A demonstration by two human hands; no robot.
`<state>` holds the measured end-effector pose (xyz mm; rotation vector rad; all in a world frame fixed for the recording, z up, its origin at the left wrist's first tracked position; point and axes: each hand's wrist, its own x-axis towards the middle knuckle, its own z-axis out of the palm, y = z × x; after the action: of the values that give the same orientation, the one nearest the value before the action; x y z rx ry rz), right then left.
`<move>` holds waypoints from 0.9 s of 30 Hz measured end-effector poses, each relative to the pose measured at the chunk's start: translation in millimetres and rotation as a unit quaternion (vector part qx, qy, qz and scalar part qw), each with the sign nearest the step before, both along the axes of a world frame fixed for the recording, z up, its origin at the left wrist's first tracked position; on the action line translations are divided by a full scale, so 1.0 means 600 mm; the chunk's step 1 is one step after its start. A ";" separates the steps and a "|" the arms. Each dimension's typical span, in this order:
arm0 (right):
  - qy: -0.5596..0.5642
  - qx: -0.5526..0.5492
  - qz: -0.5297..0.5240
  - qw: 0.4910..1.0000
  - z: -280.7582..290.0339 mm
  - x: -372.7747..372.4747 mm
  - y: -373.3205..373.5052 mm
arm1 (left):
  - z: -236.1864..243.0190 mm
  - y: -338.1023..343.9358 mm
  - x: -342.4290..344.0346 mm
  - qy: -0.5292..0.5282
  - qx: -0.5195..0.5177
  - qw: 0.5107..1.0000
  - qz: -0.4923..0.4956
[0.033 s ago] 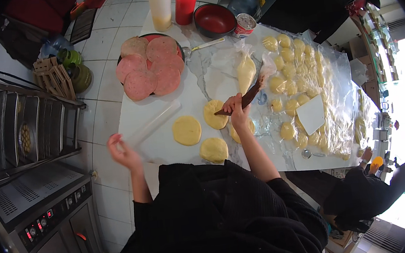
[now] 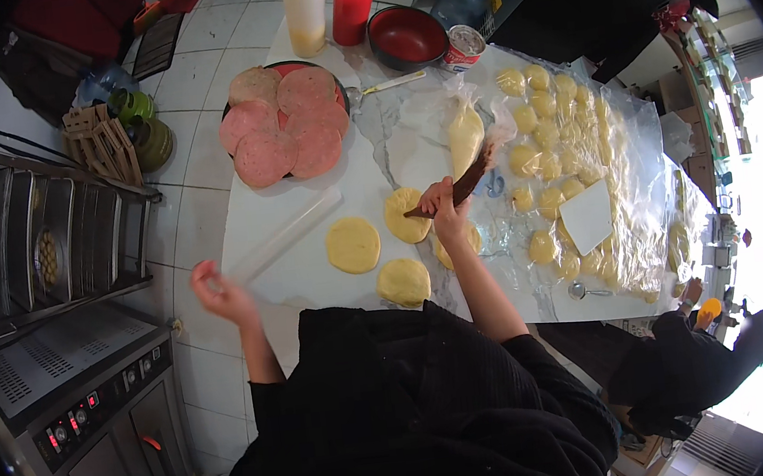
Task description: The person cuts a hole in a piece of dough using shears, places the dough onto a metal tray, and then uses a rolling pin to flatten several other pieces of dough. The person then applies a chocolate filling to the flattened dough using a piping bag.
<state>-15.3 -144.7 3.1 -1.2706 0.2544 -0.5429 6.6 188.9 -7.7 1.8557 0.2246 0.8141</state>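
Note:
My right hand (image 2: 447, 205) is closed round a piping bag of brown filling (image 2: 471, 178), its tip pointing left over a flat dough round (image 2: 403, 208). Off the table's left edge, my left hand (image 2: 220, 290) is slightly blurred, its fingers loosely bent and nothing seen in them. Between my hands lie more dough rounds: one on the left (image 2: 352, 245), one nearest me (image 2: 403, 282), and one partly hidden under my right wrist (image 2: 443, 252). A clear rolling pin (image 2: 293, 233) lies beside the left round. Beyond my right hand rests a piping bag of pale cream (image 2: 466, 136).
Pink meat slices (image 2: 266, 157) sit on a dark plate at the far left. Squeeze bottles (image 2: 306, 14), a red-black bowl (image 2: 408, 36) and a can (image 2: 464, 46) stand behind. Plastic-covered dough balls (image 2: 548, 160) and a white scraper (image 2: 587, 216) lie right. Another person (image 2: 692, 359) works at right.
My left hand has moved a little left and toward me. My right hand stays over the dough round with the brown piping bag.

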 end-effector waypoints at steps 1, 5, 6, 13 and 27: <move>0.016 -0.023 0.005 1.000 -0.001 0.001 0.004 | -0.007 0.030 -0.002 -0.017 0.010 0.998 0.065; 0.005 -0.061 -0.050 0.997 -0.007 0.011 -0.006 | -0.104 0.154 -0.042 -0.011 -0.029 0.955 0.296; 0.005 -0.063 -0.046 0.997 -0.006 0.010 -0.008 | -0.154 0.187 -0.065 0.004 -0.061 0.932 0.357; 0.036 -0.024 0.021 0.999 -0.013 -0.009 0.011 | -0.440 0.265 -0.313 0.412 -0.157 0.865 0.239; 0.035 -0.035 0.020 0.999 -0.004 -0.010 -0.010 | -0.468 0.110 -0.240 0.588 -0.244 0.765 -0.094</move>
<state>-21.0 -151.0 0.9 -1.3612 0.2704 -0.4761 -137.4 254.8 -288.5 1.5839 0.9179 -0.6299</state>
